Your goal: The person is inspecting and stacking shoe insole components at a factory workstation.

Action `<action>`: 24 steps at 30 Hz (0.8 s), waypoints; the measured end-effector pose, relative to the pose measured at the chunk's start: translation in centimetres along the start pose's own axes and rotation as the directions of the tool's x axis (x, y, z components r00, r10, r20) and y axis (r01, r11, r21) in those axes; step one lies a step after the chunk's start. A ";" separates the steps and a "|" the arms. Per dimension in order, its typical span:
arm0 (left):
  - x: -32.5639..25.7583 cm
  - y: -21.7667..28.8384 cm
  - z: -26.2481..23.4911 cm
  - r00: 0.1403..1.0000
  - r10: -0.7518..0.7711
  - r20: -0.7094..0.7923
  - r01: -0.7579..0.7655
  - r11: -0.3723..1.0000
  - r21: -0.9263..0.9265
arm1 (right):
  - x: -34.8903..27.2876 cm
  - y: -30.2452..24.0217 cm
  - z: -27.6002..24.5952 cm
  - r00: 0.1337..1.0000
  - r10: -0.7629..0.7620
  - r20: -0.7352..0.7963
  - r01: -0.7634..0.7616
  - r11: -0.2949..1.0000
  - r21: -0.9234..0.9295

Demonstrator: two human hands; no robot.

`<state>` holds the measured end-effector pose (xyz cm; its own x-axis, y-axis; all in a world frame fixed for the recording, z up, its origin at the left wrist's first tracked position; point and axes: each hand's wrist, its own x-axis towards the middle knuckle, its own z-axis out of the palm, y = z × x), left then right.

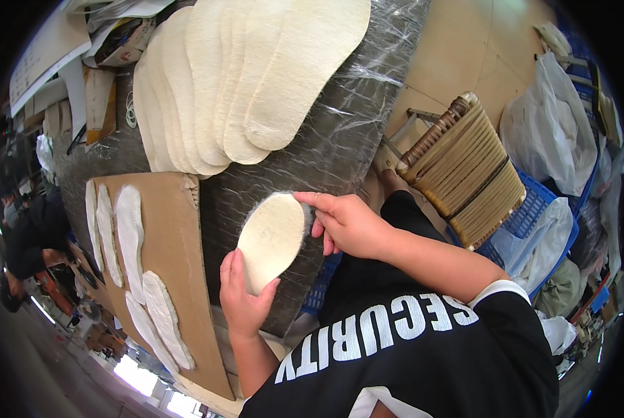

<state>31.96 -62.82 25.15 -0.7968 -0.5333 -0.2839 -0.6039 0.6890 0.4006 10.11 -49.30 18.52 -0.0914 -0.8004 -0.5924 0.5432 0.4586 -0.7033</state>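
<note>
Altogether, five white strips point(130, 230) lie on one cardboard sheet point(172, 244), lower left; larger cream pads point(312, 63), too layered to count surely, fan across the upper tabletop point(347, 118). One woven chair point(469, 171) stands at right. Mid-frame is one oval pad point(276, 233), cream, with a fuzzy grey edge. The left hand point(246, 299) pinches its lower end between fingers and thumb; the right hand point(350, 224) lays one finger on the upper rim, the rest curled, their grip unclear.
</note>
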 end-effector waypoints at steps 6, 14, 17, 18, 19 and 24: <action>0.2 0.2 -0.2 1.000 0.007 0.014 -0.008 1.000 0.026 | 0.0 -0.1 -0.1 1.000 -0.004 -0.004 0.004 1.000 0.012; 0.0 1.0 0.3 0.995 -0.095 0.036 0.094 0.995 0.033 | -0.1 0.0 0.0 0.999 0.033 -0.022 -0.033 0.999 -0.015; -0.1 1.2 0.5 0.988 -0.148 0.041 0.148 0.989 0.005 | -0.1 0.2 0.0 0.999 0.043 -0.013 -0.044 0.999 -0.005; -0.1 1.2 0.5 0.988 -0.152 0.007 0.152 0.988 0.013 | 0.0 0.2 0.0 0.999 0.032 0.013 -0.032 0.999 0.005; -0.1 1.2 0.6 0.989 -0.149 0.006 0.149 0.989 0.018 | -0.1 0.3 0.1 1.000 0.017 0.012 -0.017 1.000 0.003; -0.1 1.0 0.6 0.990 -0.139 -0.034 0.141 0.987 0.080 | -0.7 0.3 0.9 0.990 -0.087 -0.109 0.074 0.990 -0.123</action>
<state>31.44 -61.78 25.12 -0.7040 -0.6405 -0.3069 -0.7101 0.6435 0.2859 11.08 -48.94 19.14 -0.2291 -0.7904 -0.5682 0.4281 0.4424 -0.7880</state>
